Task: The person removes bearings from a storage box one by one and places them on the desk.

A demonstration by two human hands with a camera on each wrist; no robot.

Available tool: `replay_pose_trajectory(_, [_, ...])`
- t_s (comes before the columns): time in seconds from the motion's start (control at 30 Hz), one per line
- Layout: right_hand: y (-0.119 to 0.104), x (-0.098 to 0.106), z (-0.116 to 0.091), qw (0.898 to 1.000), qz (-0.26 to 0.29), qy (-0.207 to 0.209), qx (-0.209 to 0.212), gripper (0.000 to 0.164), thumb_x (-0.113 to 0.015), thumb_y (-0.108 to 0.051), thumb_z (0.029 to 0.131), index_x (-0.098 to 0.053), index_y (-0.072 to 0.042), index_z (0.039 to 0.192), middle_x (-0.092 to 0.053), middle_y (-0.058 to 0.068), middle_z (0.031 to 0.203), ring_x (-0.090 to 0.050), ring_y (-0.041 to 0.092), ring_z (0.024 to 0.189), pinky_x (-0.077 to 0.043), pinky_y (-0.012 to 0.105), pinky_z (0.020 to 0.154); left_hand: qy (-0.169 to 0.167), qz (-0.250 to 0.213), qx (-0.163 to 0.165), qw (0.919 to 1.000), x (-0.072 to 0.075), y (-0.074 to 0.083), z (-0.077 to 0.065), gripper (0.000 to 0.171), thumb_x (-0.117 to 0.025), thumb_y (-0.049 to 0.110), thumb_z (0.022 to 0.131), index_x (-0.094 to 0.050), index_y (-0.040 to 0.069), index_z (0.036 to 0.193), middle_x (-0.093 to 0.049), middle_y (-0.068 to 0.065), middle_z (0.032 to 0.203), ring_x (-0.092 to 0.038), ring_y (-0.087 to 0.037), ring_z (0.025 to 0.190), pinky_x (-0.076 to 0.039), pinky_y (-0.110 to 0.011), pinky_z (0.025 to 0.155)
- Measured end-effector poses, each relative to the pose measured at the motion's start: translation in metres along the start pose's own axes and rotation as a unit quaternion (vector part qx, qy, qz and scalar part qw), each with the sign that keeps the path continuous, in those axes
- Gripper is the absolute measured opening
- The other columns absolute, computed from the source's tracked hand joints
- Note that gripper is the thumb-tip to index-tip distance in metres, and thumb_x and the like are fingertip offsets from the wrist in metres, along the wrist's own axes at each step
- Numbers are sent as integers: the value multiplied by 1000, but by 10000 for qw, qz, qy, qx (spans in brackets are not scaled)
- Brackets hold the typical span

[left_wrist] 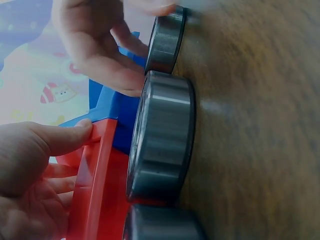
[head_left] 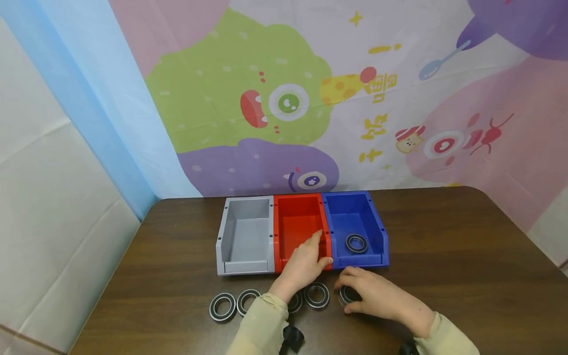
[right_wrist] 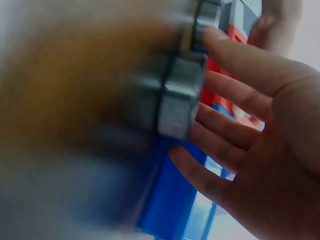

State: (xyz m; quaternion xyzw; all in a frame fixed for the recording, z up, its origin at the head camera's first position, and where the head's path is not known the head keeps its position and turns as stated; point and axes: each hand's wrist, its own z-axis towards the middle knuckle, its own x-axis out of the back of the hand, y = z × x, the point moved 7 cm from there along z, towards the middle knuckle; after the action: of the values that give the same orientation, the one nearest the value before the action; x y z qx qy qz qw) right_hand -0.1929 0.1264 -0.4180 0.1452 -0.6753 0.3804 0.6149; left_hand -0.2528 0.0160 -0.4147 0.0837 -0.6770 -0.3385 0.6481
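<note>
My right hand [head_left: 374, 296] curls its fingers and thumb around the edge of a ball bearing [head_left: 350, 294] standing low on the table, partly hidden by the fingers. That bearing [right_wrist: 182, 95] is close among the fingertips in the right wrist view. My left hand [head_left: 306, 259] lies over the front right corner of the red bin [head_left: 295, 207]. Its thumb rests on the rim and its fairly straight fingers reach inside. Another bearing [head_left: 317, 296] lies between the hands. Inside the blue bin [head_left: 346, 202] sits one more bearing [head_left: 356, 243].
A grey bin [head_left: 248, 222] stands left of the red one, all three joined in a row. Two bearings lie at the left, one a ring [head_left: 222, 307] in full sight; another [head_left: 295, 303] is partly covered by the left forearm. A patterned cloth [head_left: 266, 74] hangs behind the table [head_left: 155, 276].
</note>
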Motion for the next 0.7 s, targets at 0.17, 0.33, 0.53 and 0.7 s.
replay_pose_trajectory(0.17, [6,19,3,9989,-134,340,-281,21,-67,-32,80,-64,-17,95,-57,-10,89,-56,8,84,-49,30,73,34,45,-59,10000,1,1,0,68,-66,28,83,-35,1,137,-54,-15,127,-59,-28,106,-48,-41,89])
replay_pose_trajectory(0.33, [15,44,10,9884,-744,1170,-627,8,-68,-25,80,-62,-19,83,-56,-10,77,-54,6,71,-48,27,62,71,77,-113,9999,1,1,0,68,-66,28,82,-35,1,136,-54,-15,126,-59,-28,105,-48,-41,89])
replay_pose_trajectory(0.53, [28,62,18,9649,-1403,1816,-1280,8,-67,-11,75,-62,-11,81,-54,-1,75,-53,14,66,-47,31,54,62,104,-85,9999,-2,-1,1,68,-66,29,82,-36,1,136,-54,-15,127,-59,-28,106,-47,-40,90])
replay_pose_trajectory(0.7, [40,59,27,9674,-1294,1585,-1495,16,-69,-12,75,-63,-5,88,-57,7,82,-56,21,70,-50,37,59,75,160,-113,9998,-3,0,2,68,-66,28,82,-36,1,136,-53,-14,128,-58,-27,107,-47,-39,90])
